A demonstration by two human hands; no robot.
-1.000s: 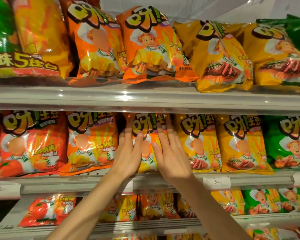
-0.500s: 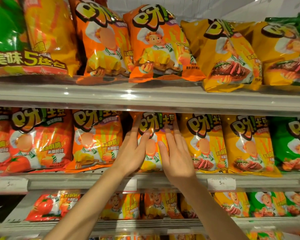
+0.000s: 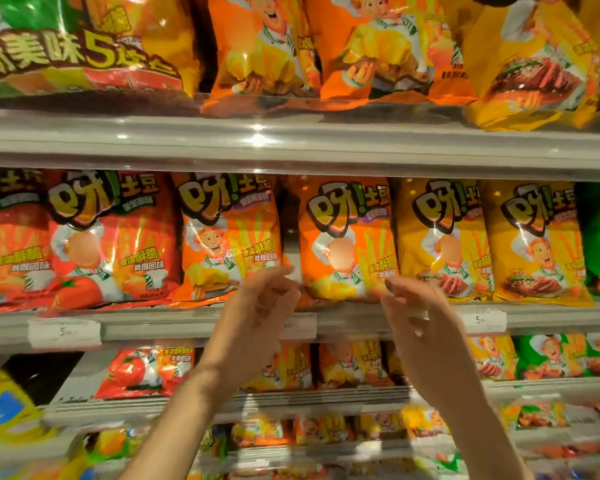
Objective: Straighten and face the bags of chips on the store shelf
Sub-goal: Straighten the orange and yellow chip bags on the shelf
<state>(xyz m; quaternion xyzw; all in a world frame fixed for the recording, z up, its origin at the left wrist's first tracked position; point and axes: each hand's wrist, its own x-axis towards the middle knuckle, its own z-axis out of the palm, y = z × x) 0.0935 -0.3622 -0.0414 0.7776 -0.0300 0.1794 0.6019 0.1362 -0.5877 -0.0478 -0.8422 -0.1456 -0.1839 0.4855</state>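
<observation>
Both hands, left hand point(image 3: 257, 306) and right hand point(image 3: 416, 313), hover empty with a loose, wide grip below an upright orange chip bag point(image 3: 343, 240); neighbouring bags look faced, lower shelves remain.

2 hands point(image 3: 257, 317), 3 price tags point(image 3: 64, 332), 4 shelves point(image 3: 291, 147)

Grey metal store shelving fills the whole view, tier above tier. The upper shelf edge point(image 3: 291, 140) runs across, catching bright spots of overhead light. On the middle shelf rail point(image 3: 187, 323) hang white price tags point(image 3: 65, 332). A dark gap point(image 3: 42, 372) opens at lower left.
</observation>
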